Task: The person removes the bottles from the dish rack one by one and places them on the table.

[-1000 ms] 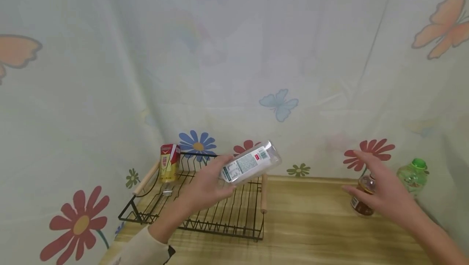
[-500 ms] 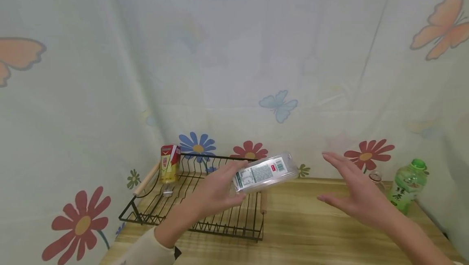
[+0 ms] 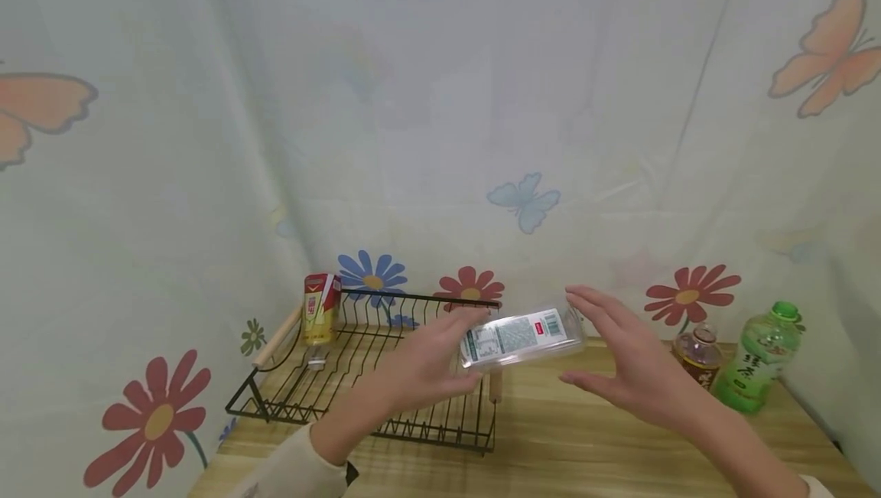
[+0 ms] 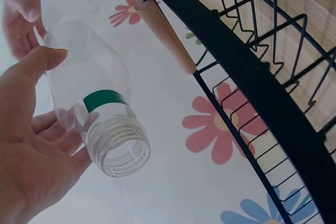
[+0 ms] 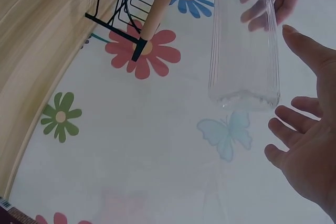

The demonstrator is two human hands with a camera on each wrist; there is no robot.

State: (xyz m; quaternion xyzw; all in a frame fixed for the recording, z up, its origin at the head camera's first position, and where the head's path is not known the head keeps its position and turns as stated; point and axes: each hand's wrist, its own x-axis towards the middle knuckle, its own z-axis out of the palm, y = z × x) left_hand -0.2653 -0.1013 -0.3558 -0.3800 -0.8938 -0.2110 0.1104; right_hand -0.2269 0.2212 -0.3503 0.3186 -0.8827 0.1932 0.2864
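My left hand [image 3: 430,356] holds a clear plastic bottle [image 3: 523,337] near its neck, fingers and thumb on either side. The bottle lies almost level above the right end of the black wire rack [image 3: 440,414], its base toward the right. Its printed white label faces up in the head view. In the left wrist view the bottle's bare, uncapped mouth [image 4: 123,153] shows, with a green band behind it. My right hand [image 3: 640,364] is spread around the base end, index finger above and thumb below. A small gap to the bottle [image 5: 244,51] shows in the right wrist view.
A red-and-yellow bottle [image 3: 321,310] stands neck down at the rack's left. A dark-labelled bottle [image 3: 697,356] and a green bottle [image 3: 760,360] stand at the right of the wooden table [image 3: 585,437]. A flower-printed curtain [image 3: 427,115] hangs behind.
My left hand has carried the clear bottle rightward and slightly down, bringing it nearer level. The right hand has come left from the standing bottles to the clear bottle's base.
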